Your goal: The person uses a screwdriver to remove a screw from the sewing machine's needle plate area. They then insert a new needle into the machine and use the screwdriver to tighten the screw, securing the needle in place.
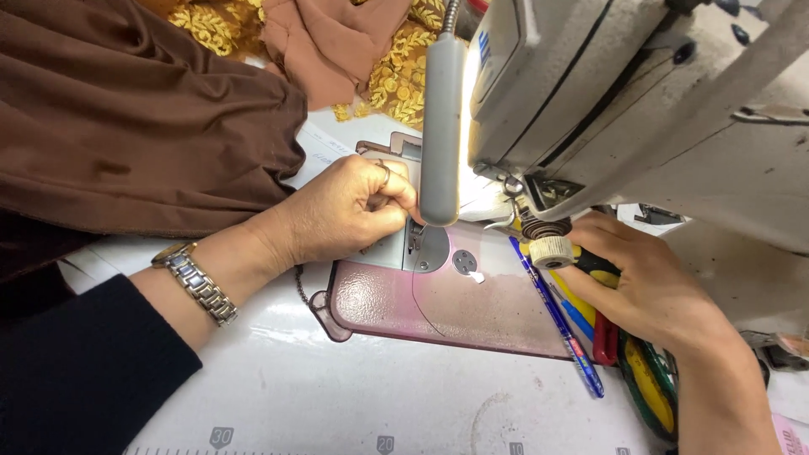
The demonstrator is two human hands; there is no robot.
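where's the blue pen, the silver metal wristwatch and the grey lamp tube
blue pen (558, 318): head view, middle of its barrel
silver metal wristwatch (199, 284): head view, link band on the left wrist
grey lamp tube (440, 135): head view, middle of its housing

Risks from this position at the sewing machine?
1. Left hand pinches right by the needle area; fingers may get struck if the machine runs.
2. Brown fabric bunched beside that hand could drag in.
3. Right hand reaches among pens and scissors; something may get knocked.
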